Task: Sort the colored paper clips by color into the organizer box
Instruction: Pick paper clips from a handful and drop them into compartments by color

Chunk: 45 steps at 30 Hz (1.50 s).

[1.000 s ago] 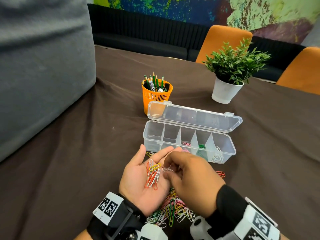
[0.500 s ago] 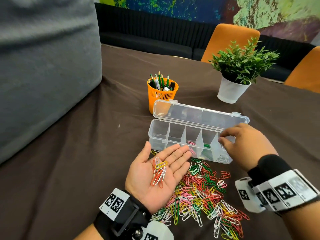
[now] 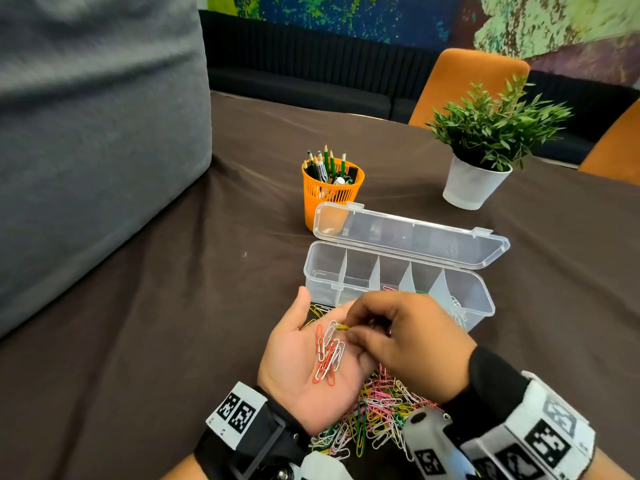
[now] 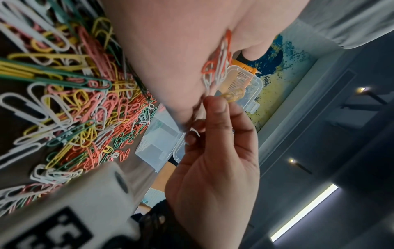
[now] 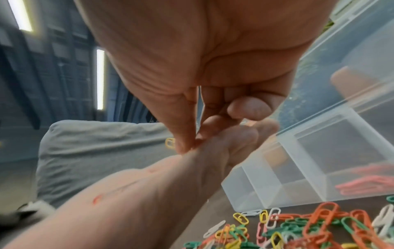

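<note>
- Your left hand [image 3: 311, 362] lies palm-up, fingers relaxed, cradling red and white clips [image 3: 327, 353].
- Your right hand [image 3: 408, 344] pinches a yellow clip [image 4: 232, 95] (fingers curled) over that palm.

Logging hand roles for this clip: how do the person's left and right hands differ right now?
The left hand lies palm up, fingers straight, cradling red and white paper clips; the right hand is palm down, its fingers pinching a yellow paper clip. Both hover before the clear plastic organizer box.
</note>
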Available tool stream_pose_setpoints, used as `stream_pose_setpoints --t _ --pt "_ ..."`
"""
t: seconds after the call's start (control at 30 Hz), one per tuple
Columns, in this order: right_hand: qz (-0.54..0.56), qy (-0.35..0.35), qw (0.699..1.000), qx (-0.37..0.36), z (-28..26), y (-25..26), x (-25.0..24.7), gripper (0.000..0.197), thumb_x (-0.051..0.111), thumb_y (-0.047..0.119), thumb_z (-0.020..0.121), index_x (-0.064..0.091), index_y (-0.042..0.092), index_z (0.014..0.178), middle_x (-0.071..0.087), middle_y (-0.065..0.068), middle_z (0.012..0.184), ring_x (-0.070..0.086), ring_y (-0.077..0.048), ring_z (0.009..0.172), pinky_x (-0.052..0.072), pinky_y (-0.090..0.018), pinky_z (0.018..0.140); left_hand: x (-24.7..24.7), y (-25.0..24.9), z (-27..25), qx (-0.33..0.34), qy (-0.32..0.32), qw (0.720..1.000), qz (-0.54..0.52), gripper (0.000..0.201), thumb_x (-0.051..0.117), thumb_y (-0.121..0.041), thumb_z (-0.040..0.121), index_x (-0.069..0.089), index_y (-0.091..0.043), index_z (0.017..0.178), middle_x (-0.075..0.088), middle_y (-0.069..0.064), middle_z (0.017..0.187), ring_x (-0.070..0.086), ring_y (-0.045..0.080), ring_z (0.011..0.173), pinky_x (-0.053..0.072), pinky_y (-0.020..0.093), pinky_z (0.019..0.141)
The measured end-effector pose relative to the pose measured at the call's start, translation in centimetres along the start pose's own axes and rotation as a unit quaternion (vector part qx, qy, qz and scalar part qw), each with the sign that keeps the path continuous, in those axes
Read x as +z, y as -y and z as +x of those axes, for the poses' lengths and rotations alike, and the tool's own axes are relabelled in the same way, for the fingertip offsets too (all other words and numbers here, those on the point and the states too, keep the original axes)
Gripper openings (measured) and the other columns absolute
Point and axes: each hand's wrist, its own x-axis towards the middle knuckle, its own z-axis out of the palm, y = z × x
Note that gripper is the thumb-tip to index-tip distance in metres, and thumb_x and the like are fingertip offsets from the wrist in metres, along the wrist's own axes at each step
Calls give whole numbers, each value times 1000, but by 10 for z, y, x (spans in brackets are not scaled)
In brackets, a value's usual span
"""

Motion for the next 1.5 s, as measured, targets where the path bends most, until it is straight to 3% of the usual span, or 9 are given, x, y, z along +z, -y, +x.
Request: stream_pose_setpoints --t 0.3,0.53,0.67,0.83,0.93,1.07,1.23,1.37,1.5 --pt "187 0 982 29 30 -10 -25 10 76 2 80 72 10 83 73 -11 77 64 -15 68 57 -39 71 -3 -4 4 45 -98 994 -3 79 45 -58 96 58 13 128 57 27 134 55 43 127 37 61 107" --pt "-56 -92 992 58 53 -24 -28 6 68 27 88 71 28 94 66 9 84 55 -3 69 47 -24 74 1 -7 2 39 -111 993 23 80 39 -59 96 49 9 137 55 29 137 50 43 131 34 53 116" --pt "-146 6 989 17 48 -8 -16 24 62 48 88 70 37 107 54 10 98 50 -4 85 37 -22 76 -1 -3 2 38 -101 994 20 73 43 -56 97 62 10 120 62 27 123 57 41 125 32 53 116" --pt "-65 -12 998 -12 40 -3 -10 4 69 28 86 72 31 86 62 13 83 58 -3 78 44 -20 71 -1 -3 3 38 -113 993 21 70 43 -53 98 64 10 119 62 28 124 58 40 124 33 52 115" --pt "38 -27 999 -5 38 -1 -16 22 70 12 85 73 31 95 69 10 76 63 -2 74 48 -14 70 0 -3 3 41 -123 991 30 71 43 -54 98 64 10 118 62 28 123 60 40 120 37 52 112" --pt "-126 110 984 -61 32 9 -11 31 62 27 88 67 42 114 69 11 94 64 -5 87 52 -24 82 5 1 1 30 -108 994 19 61 42 -54 98 66 1 107 65 18 98 63 30 95 46 45 96" --pt "-189 80 973 -105 22 14 -7 14 58 37 86 68 30 94 58 11 85 58 -14 85 51 -35 74 -1 -1 -1 13 -87 996 21 71 39 -56 100 63 7 121 64 21 112 64 31 100 42 41 99" --pt "-166 -24 986 19 17 -12 -42 7 64 27 85 71 26 87 67 9 80 60 -11 77 49 -26 73 1 -2 2 23 -126 991 44 81 39 -58 98 53 15 129 57 33 132 57 45 123 38 54 113" --pt "-272 -94 937 200 13 -68 -88 11 59 22 83 69 24 80 71 3 80 63 -23 80 46 -26 69 -1 -3 3 11 -134 990 46 83 37 -59 98 55 16 128 52 35 137 50 47 130 29 52 116"
